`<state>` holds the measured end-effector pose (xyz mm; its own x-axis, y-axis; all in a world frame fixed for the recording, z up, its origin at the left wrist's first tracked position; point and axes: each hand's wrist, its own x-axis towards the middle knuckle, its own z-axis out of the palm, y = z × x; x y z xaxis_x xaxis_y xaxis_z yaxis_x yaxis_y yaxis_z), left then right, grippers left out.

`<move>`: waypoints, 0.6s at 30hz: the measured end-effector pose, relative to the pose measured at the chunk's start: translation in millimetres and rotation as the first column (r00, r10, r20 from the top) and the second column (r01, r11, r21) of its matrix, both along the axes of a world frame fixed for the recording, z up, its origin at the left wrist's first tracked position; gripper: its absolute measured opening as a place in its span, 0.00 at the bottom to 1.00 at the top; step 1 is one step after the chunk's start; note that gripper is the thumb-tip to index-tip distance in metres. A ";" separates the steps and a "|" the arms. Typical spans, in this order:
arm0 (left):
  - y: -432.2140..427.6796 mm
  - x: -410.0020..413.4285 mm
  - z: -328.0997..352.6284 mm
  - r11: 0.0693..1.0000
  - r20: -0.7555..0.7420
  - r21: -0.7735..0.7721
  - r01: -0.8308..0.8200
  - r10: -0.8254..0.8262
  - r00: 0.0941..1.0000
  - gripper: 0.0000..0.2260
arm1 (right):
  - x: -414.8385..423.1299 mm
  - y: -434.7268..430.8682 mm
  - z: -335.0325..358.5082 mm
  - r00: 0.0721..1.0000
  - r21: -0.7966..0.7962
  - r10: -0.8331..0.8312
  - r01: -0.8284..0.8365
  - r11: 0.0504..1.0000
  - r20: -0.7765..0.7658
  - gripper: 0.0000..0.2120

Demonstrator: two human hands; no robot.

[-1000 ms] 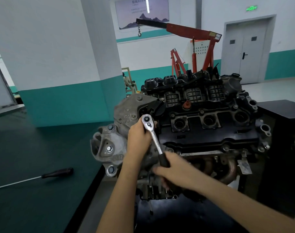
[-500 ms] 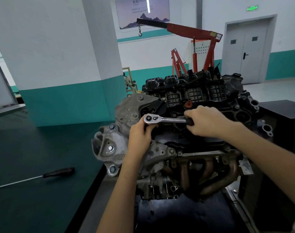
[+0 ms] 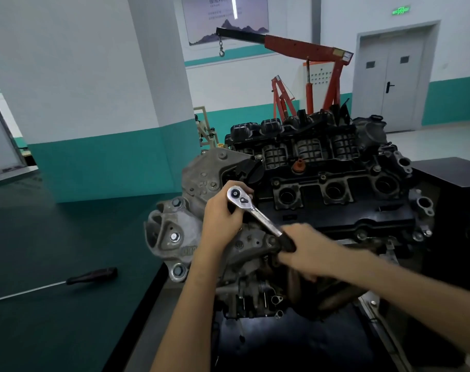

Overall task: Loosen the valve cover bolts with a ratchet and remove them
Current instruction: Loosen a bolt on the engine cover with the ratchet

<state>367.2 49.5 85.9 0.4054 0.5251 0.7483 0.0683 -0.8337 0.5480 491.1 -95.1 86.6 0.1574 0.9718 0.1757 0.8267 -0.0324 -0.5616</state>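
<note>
A black valve cover (image 3: 343,213) with three round plug wells tops the engine in the middle of the view. A chrome ratchet (image 3: 252,210) stands with its head at the cover's left end, over a bolt that I cannot see. My left hand (image 3: 223,213) is curled around the socket under the ratchet head. My right hand (image 3: 306,248), blurred, grips the black handle low and to the right. Small bolts (image 3: 361,234) show along the cover's front edge.
A long screwdriver (image 3: 91,275) with a black handle lies on the dark green bench (image 3: 54,331) at the left. A red engine hoist (image 3: 309,63) stands behind the engine. A black cabinet (image 3: 448,173) sits at the right. The exhaust manifold (image 3: 333,299) lies below the cover.
My right hand swung the ratchet handle from pointing right across the cover down toward me. My left hand stayed at the ratchet head.
</note>
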 end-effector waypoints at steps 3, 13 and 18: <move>2.2 0.2 1.4 1.000 -0.106 0.007 0.026 -0.025 0.994 0.07 | 44.2 2.1 41.7 0.923 -0.024 -0.043 0.057 0.998 0.383 0.04; 5.0 9.9 -4.8 0.969 -0.059 -0.017 -0.246 0.244 0.968 0.04 | -11.6 -2.2 -7.2 0.985 -0.010 -0.036 0.035 0.999 -0.171 0.09; 3.2 7.7 -5.9 0.987 0.025 -0.035 -0.155 0.156 0.988 0.08 | -53.5 6.6 -38.7 0.864 0.027 0.050 -0.042 0.999 -0.501 0.05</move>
